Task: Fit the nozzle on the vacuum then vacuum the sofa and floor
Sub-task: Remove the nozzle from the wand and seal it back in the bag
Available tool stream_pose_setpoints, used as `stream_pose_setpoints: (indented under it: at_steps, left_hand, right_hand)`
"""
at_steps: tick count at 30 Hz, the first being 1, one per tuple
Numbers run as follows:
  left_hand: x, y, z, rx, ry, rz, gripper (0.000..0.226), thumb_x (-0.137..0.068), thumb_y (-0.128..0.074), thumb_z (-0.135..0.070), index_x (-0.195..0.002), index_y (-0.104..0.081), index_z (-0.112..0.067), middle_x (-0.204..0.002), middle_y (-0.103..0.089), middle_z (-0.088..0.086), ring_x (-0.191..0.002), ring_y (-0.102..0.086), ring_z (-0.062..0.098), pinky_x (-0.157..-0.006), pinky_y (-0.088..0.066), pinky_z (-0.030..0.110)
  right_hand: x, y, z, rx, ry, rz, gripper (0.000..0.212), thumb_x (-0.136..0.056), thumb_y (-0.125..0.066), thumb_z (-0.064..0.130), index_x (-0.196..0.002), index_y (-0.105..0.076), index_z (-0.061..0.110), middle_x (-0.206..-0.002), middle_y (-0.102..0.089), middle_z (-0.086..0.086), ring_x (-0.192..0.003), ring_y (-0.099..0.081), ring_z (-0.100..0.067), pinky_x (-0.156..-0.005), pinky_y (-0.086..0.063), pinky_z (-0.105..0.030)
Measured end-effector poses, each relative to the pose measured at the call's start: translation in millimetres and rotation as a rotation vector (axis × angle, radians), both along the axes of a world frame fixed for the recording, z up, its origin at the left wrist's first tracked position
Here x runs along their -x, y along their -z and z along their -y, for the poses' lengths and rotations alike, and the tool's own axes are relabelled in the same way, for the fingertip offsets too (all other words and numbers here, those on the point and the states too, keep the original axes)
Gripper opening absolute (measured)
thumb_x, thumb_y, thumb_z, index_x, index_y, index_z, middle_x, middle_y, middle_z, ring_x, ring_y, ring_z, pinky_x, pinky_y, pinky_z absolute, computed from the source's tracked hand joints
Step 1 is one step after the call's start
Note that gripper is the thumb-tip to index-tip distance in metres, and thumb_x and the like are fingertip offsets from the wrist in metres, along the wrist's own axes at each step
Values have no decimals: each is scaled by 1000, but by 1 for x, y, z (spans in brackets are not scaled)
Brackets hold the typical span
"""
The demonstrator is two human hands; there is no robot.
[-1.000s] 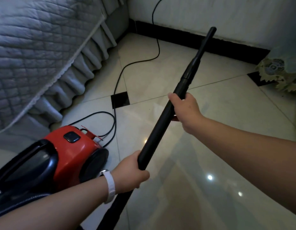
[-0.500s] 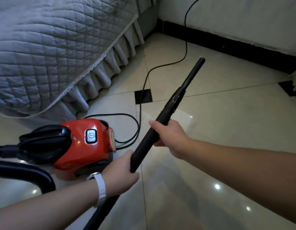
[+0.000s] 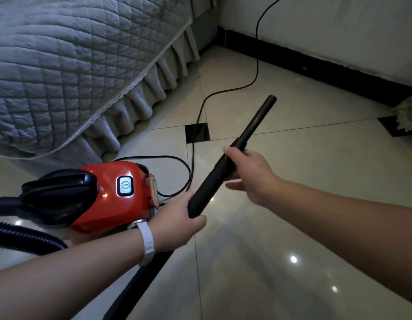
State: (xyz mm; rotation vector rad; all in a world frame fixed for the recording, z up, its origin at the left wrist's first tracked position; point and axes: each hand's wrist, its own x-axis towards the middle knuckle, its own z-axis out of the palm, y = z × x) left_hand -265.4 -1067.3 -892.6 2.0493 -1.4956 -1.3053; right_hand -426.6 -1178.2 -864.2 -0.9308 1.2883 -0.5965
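Head: wand point(image 3: 207, 188), left hand point(image 3: 175, 218), (looser) right hand point(image 3: 251, 174)

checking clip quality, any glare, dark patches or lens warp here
Head view: white glare spots on the glossy floor; head view: dim, the black wand in the left hand and right hand loses detail; head view: wide-angle stretch at edges.

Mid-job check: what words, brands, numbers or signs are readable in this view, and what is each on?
Words, brands, numbers: none readable.
Sign: a ring with a vertical bar inside, on the grey square button on top of the red canister vacuum cleaner.
Round beige label on the vacuum's end: seen at a steep angle, too blurred to read.
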Motion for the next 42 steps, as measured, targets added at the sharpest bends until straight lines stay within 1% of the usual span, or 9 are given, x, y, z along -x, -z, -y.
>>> stream_pose_setpoints:
  at_steps: [8, 16, 19, 22, 24, 26, 31, 36, 42]
  left_hand:
    - [11, -2, -7, -55, 24, -31, 24, -79, -67, -10, -90, -51, -24, -76, -55, 4, -56, -62, 18, -62, -62, 42]
    - [14, -8, 10, -21, -6, -20, 19, -85, -67, -26, -97, -55, -20, -68, -56, 2, -49, -54, 18, -53, -54, 36]
    - [8, -4, 6, -70, 27, 45, 21, -85, -67, -24, -97, -54, -13, -67, -53, 3, -48, -53, 17, -51, -51, 32]
    - [0, 0, 0, -117, 39, 85, 17, -82, -65, -16, -85, -49, -15, -66, -51, 4, -45, -52, 16, -49, -49, 29]
    - [-1, 1, -4, -175, 68, 95, 15, -82, -64, -14, -87, -49, -15, -67, -52, 4, -47, -52, 17, -47, -49, 27]
    - [4, -1, -7, -227, 104, 85, 14, -83, -63, -12, -89, -51, -16, -68, -53, 6, -48, -52, 18, -47, -47, 26]
    - [25, -8, -9, -297, 156, 13, 13, -83, -63, -10, -91, -52, -12, -70, -52, 8, -49, -51, 20, -49, -48, 28]
    - [39, -25, -1, -314, 181, -28, 12, -85, -61, -7, -87, -50, -9, -65, -53, 9, -43, -50, 19, -45, -46, 26]
    - [46, -33, 3, -224, 103, -56, 11, -85, -64, -9, -82, -53, -9, -61, -55, 7, -39, -52, 17, -46, -45, 25]
  right_hand:
    - [3, 7, -10, 20, -75, -84, 24, -96, -63, 32, -96, -63, 8, -83, -74, -10, -65, -73, -18, -57, -56, -26]
    - [1, 2, -35, -18, -254, -52, 35, -97, -61, 42, -96, -66, 8, -79, -73, -8, -59, -69, -17, -63, -60, -31]
    - [17, 6, -37, 207, -368, -373, 44, -92, -59, 55, -95, -64, 12, -79, -71, -6, -67, -70, -22, -65, -60, -37]
    - [38, 16, -34, 780, -589, -716, 34, -90, -59, 51, -86, -54, 17, -74, -61, 4, -65, -59, -19, -61, -52, -37]
    - [51, 24, -27, 1250, -714, -727, 28, -87, -57, 42, -90, -60, 14, -79, -61, 2, -65, -57, -21, -56, -47, -33]
    - [57, 29, -23, 1472, -857, -747, 31, -81, -62, 39, -95, -64, 11, -89, -61, -4, -74, -59, -25, -66, -49, -35]
    - [56, 25, -25, 1404, -1230, -856, 43, -82, -67, 45, -116, -59, 19, -107, -62, -1, -97, -59, -23, -88, -49, -39]
    - [39, 27, -35, 1498, -1192, -825, 25, -70, -78, 15, -85, -59, 12, -65, -57, -4, -47, -53, -26, -41, -43, -31]
    - [35, 13, -22, 1466, -1161, -914, 19, -81, -70, 27, -82, -57, 13, -60, -42, 1, -47, -41, -25, -45, -39, -29]
